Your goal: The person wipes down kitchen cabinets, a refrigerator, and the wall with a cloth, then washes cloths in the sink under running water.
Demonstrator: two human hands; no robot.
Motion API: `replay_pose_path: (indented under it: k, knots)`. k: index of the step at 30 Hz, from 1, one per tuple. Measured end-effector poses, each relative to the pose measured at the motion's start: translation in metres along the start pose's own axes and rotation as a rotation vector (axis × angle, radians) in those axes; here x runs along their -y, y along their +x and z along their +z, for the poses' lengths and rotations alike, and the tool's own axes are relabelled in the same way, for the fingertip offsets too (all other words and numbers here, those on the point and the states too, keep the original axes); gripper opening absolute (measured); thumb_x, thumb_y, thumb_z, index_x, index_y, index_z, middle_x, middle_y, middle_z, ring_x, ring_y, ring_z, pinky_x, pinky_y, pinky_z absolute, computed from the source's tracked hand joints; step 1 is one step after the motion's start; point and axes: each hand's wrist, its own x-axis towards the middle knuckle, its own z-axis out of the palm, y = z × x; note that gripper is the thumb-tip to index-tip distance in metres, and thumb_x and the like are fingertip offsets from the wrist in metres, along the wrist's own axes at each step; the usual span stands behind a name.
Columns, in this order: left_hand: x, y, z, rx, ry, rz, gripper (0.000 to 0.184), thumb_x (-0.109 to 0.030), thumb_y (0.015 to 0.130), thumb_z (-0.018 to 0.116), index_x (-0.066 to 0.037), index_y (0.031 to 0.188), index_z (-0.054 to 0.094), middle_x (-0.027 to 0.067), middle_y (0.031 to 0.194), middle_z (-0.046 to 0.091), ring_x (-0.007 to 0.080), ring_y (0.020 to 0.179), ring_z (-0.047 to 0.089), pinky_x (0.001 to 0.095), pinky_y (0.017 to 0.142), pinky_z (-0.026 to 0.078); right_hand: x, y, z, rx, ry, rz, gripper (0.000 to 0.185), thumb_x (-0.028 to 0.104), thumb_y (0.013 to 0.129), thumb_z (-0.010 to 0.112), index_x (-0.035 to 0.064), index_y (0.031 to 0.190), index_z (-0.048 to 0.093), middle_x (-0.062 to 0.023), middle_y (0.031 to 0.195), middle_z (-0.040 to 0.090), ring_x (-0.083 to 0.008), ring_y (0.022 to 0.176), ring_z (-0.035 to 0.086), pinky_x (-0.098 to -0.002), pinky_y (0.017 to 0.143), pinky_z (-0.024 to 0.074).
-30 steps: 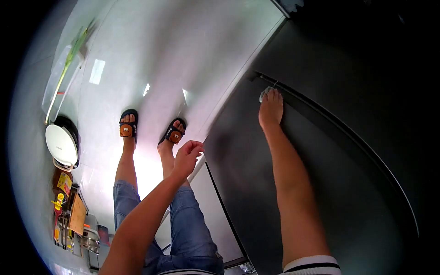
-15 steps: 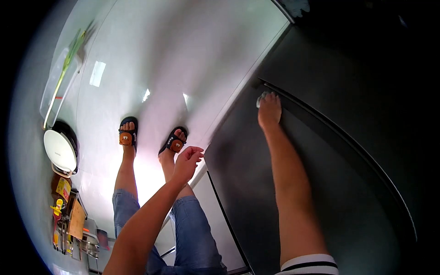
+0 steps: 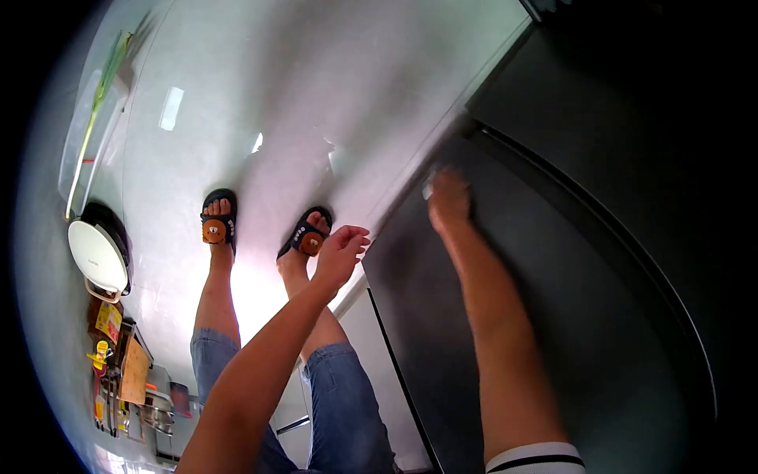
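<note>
My right hand (image 3: 449, 198) is closed over a crumpled whitish cloth or wipe (image 3: 429, 186) and presses it to a dark grey panel (image 3: 545, 261), which looks like a fridge door. Motion blurs its fingers, and most of the cloth is hidden under them. The hand is close to the panel's left edge, below a long dark seam (image 3: 584, 186). My left hand (image 3: 341, 254) hangs in the air left of the panel, fingers loosely bent and a little apart, with nothing visible in it.
My feet in dark slippers (image 3: 304, 237) stand on the pale glossy floor (image 3: 316, 87). Along the left are a clear bin (image 3: 82, 150) with a long green stalk (image 3: 106, 87), a white round lid (image 3: 96, 254), a wooden board (image 3: 134, 371) and several kitchen utensils. A white cabinet (image 3: 355, 340) adjoins the panel.
My right hand has slid with the cloth across the panel, away from the seam and towards the left edge. My left hand has shifted slightly up and right in view.
</note>
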Motion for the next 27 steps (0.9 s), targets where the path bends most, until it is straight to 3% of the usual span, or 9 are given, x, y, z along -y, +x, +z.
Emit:
replay_pose_path:
  k: [6, 8, 10, 11, 13, 16, 21, 26, 27]
  knots:
    - [0.003, 0.029, -0.018, -0.029, 0.038, 0.019, 0.019, -0.018, 0.097, 0.052, -0.009, 0.108, 0.064, -0.0004, 0.095, 0.066, 0.0086, 0.085, 0.058, 0.0241, 0.072, 0.047, -0.024, 0.063, -0.021, 0.137, -0.241, 0.017, 0.047, 0.023, 0.100, 0.041, 0.0087, 0.145, 0.040, -0.0107, 0.153, 0.035, -0.0303, 0.142, 0.030, -0.0407, 0.117, 0.0211]
    - [0.006, 0.029, -0.027, -0.027, 0.067, 0.022, 0.019, -0.020, 0.098, 0.052, -0.011, 0.109, 0.063, -0.0014, 0.098, 0.065, 0.0084, 0.087, 0.057, 0.0249, 0.074, 0.047, 0.020, 0.034, 0.038, -0.123, 0.027, 0.072, 0.035, 0.018, 0.095, 0.046, 0.0035, 0.125, 0.057, -0.0161, 0.135, 0.050, -0.0307, 0.127, 0.046, -0.0424, 0.110, 0.0317]
    - [0.009, 0.027, -0.030, -0.024, 0.090, 0.015, 0.019, -0.021, 0.098, 0.052, -0.012, 0.110, 0.063, -0.0020, 0.099, 0.065, 0.0083, 0.087, 0.057, 0.0253, 0.075, 0.047, 0.071, -0.022, 0.057, -0.011, 0.181, -0.139, 0.034, 0.013, 0.091, 0.047, 0.0012, 0.120, 0.060, -0.0181, 0.129, 0.056, -0.0318, 0.124, 0.048, -0.0415, 0.109, 0.0331]
    - [0.013, 0.025, -0.030, -0.024, 0.098, 0.007, 0.019, -0.021, 0.098, 0.052, -0.012, 0.110, 0.063, -0.0020, 0.099, 0.065, 0.0084, 0.087, 0.057, 0.0252, 0.075, 0.046, 0.105, -0.040, 0.070, 0.364, 0.303, -0.130, 0.040, 0.022, 0.095, 0.048, 0.0034, 0.130, 0.056, -0.0171, 0.136, 0.051, -0.0298, 0.130, 0.044, -0.0442, 0.110, 0.0301]
    - [0.018, 0.024, -0.030, -0.012, 0.093, 0.001, 0.019, -0.021, 0.098, 0.052, -0.012, 0.110, 0.063, -0.0019, 0.099, 0.065, 0.0084, 0.087, 0.057, 0.0251, 0.076, 0.046, 0.142, -0.096, 0.097, 0.268, 0.229, -0.423, 0.040, 0.021, 0.095, 0.048, 0.0019, 0.129, 0.056, -0.0174, 0.135, 0.052, -0.0304, 0.129, 0.045, -0.0428, 0.109, 0.0323]
    - [0.022, 0.021, -0.021, 0.012, 0.055, 0.005, 0.018, -0.019, 0.097, 0.052, -0.010, 0.109, 0.063, -0.0009, 0.097, 0.066, 0.0086, 0.087, 0.057, 0.0248, 0.075, 0.046, 0.109, -0.068, 0.049, 0.414, 0.215, -0.235, 0.039, 0.021, 0.096, 0.046, 0.0018, 0.128, 0.057, -0.0167, 0.136, 0.052, -0.0297, 0.128, 0.047, -0.0409, 0.107, 0.0352]
    - [0.015, 0.020, -0.007, -0.001, 0.046, -0.005, 0.018, -0.017, 0.095, 0.053, -0.007, 0.106, 0.064, 0.0009, 0.094, 0.067, 0.0092, 0.085, 0.058, 0.0247, 0.073, 0.046, -0.028, 0.043, 0.002, -0.152, -0.128, 0.023, 0.038, 0.018, 0.097, 0.042, 0.0029, 0.130, 0.052, -0.0168, 0.139, 0.047, -0.0285, 0.130, 0.044, -0.0405, 0.109, 0.0323]
    - [0.015, 0.017, -0.010, -0.006, 0.057, 0.028, 0.019, -0.018, 0.096, 0.053, -0.007, 0.108, 0.064, 0.0010, 0.094, 0.066, 0.0094, 0.086, 0.059, 0.0247, 0.074, 0.046, 0.049, -0.033, 0.024, -0.017, -0.081, 0.019, 0.041, 0.020, 0.096, 0.043, 0.0002, 0.131, 0.051, -0.0173, 0.140, 0.046, -0.0319, 0.132, 0.041, -0.0437, 0.110, 0.0302]
    - [0.016, 0.021, -0.010, -0.015, 0.078, 0.038, 0.019, -0.018, 0.096, 0.053, -0.008, 0.107, 0.064, 0.0007, 0.093, 0.066, 0.0093, 0.085, 0.058, 0.0247, 0.073, 0.046, 0.079, -0.052, 0.024, 0.269, -0.040, -0.067, 0.045, 0.025, 0.099, 0.042, 0.0022, 0.136, 0.050, -0.0170, 0.142, 0.046, -0.0301, 0.134, 0.041, -0.0435, 0.113, 0.0255]
